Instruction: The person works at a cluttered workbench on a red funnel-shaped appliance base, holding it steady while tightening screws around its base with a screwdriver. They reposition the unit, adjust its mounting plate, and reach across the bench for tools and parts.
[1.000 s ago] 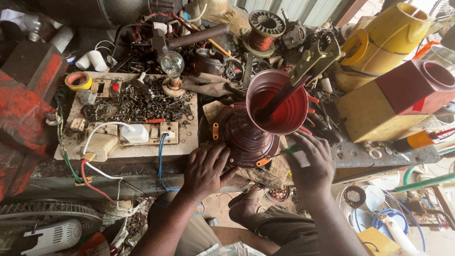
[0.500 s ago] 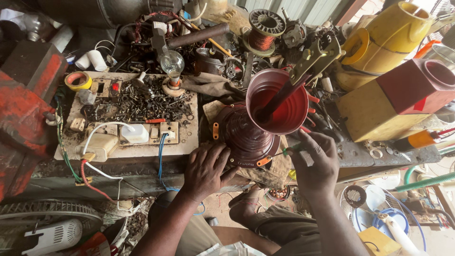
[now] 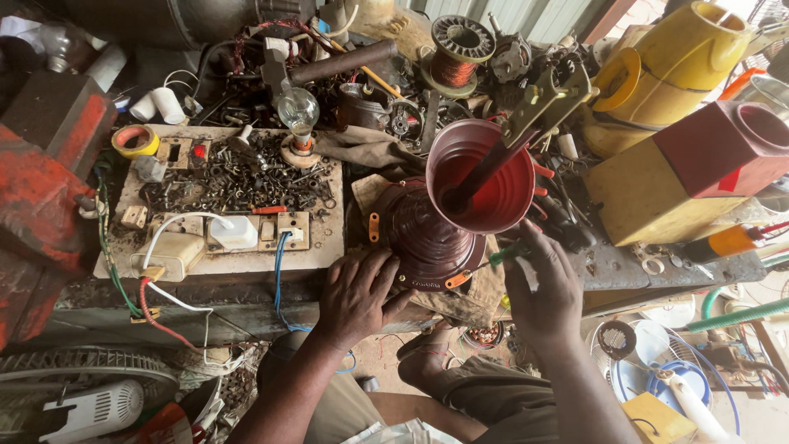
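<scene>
Head view, cluttered workbench point(image 3: 641, 267). Dark red ribbed appliance housing point(image 3: 427, 238) sits at the front edge of the bench, centre, with a wide red cup-shaped top point(image 3: 481, 177) opening upward; a dark rod point(image 3: 481, 174) leans inside the cup. Left hand point(image 3: 355, 298) lies palm-down, fingers spread, flat on the bench edge and touching the base rim of the housing on its left side; it grips nothing. Right hand point(image 3: 544, 286) is just right of the housing, fingers closed on a green-handled screwdriver point(image 3: 503, 255), the tip pointing at the housing's lower right side; exact contact point cannot be made out. Left of the housing: a wooden board point(image 3: 329, 247) carrying sockets, loose nuts and screws, a white plug point(image 3: 233, 233) and a clear light bulb point(image 3: 297, 111). Behind: copper wire spool point(image 3: 454, 57). Right: yellow and red box-shaped housing point(image 3: 649, 189).
</scene>
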A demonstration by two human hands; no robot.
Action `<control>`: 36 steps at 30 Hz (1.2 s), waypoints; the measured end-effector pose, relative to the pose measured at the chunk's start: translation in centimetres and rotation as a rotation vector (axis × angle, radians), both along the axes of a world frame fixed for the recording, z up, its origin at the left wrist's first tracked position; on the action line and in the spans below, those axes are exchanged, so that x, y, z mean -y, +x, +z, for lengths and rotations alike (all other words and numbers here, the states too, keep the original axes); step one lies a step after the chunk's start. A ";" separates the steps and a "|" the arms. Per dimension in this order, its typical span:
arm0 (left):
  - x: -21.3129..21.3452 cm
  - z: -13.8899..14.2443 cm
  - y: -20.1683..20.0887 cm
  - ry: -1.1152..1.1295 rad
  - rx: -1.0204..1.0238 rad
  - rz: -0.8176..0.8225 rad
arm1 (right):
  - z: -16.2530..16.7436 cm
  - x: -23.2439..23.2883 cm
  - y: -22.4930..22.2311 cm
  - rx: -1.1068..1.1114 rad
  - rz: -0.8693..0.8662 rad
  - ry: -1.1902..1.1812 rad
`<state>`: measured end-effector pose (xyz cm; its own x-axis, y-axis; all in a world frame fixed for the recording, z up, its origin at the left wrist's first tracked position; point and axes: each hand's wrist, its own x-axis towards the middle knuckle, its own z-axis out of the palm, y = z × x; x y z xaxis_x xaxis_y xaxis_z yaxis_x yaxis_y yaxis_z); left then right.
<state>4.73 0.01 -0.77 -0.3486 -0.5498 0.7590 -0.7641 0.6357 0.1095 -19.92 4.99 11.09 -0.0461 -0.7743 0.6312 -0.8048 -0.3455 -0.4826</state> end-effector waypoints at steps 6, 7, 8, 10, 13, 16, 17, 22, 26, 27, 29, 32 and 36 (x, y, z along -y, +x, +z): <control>0.1 -0.3 -0.1 0.013 -0.016 -0.020 | 0.1 -0.4 0.2 -0.039 0.039 -0.024; 0.1 -0.4 0.0 0.014 -0.018 -0.027 | 0.1 -0.2 0.3 -0.086 0.032 -0.082; 0.1 -0.4 0.0 0.014 -0.018 -0.026 | 0.0 -0.1 0.4 -0.132 0.025 -0.141; 0.1 -0.4 0.0 0.016 -0.019 -0.027 | -0.1 0.0 0.3 -0.114 -0.043 -0.093; 0.0 -0.1 -0.2 0.008 -0.013 -0.013 | -0.4 -0.1 0.0 -0.097 -0.097 -0.048; 0.2 0.7 -1.4 -0.022 -0.197 -0.107 | -0.6 -0.1 -0.3 -0.070 -0.078 -0.030; 0.1 1.1 -1.9 0.005 -0.230 -0.192 | -0.7 -0.1 -0.3 -0.058 -0.062 -0.027; -0.4 3.7 -5.8 0.280 -0.286 -0.497 | -0.6 -0.1 -0.6 -0.030 0.062 -0.015; 0.1 5.5 -8.5 0.305 -0.071 -0.452 | -0.2 -0.3 -1.2 0.037 0.219 0.020; 0.1 5.7 -8.9 0.317 -0.040 -0.429 | -0.1 -0.6 -1.4 0.015 0.229 0.021; 0.1 6.0 -9.5 0.341 -0.015 -0.411 | -0.1 -0.8 -1.6 -0.030 0.256 0.027; -0.2 6.0 -9.6 0.325 -0.024 -0.409 | -0.1 -0.9 -1.5 -0.154 0.100 -0.057; -0.3 5.7 -9.2 0.248 -0.004 -0.389 | 0.4 -1.1 -1.4 0.003 0.171 0.036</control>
